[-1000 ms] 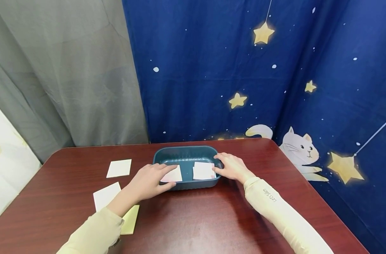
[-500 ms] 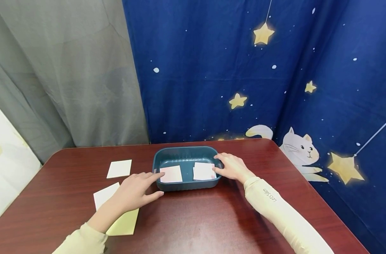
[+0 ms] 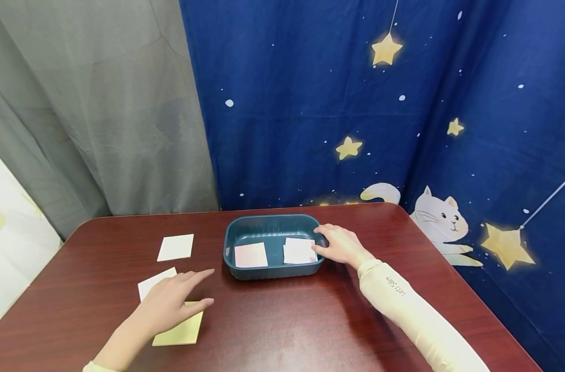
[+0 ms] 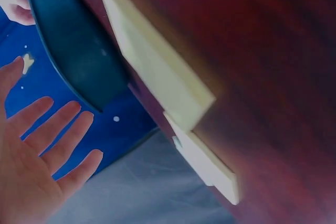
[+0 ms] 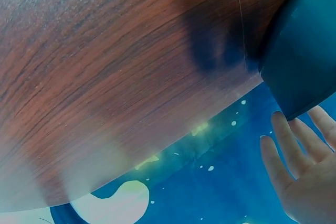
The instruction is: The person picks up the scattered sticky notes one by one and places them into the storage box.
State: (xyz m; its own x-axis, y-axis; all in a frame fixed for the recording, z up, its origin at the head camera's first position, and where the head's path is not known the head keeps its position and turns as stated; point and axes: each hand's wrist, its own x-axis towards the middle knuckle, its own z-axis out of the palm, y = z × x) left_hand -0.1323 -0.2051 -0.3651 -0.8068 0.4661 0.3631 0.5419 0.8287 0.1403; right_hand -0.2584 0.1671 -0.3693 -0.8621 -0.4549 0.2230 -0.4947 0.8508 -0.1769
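- Head view is showing the left hand (image 3: pixel 170 304) hovering over the left part of the glossy reddish-brown worktop (image 3: pixel 282 325), fingers loosely spread, thumb well out, holding nothing.
- Pretty much under it, the square pale-yellow paper pad (image 3: pixel 181 332) is poking out on the near side; it's looking about square, so I'm seeing no real long axis. Left wrist cam is showing a gap between pad and fingers.
- Flat white paper pad (image 3: pixel 150 283) is lying just beyond, half hidden by that hand; a square cream-white pad (image 3: pixel 176 248) is lying farther out.
- Right hand (image 3: pixel 342 246) is resting on the right end of the oblong dark-teal plastic tray (image 3: pixel 274 249), fingers fairly straight, touching the rim.
- Tray's long axis is running left-right, so its left end is facing the left hand, which is clearly nearer to the yellow pad.
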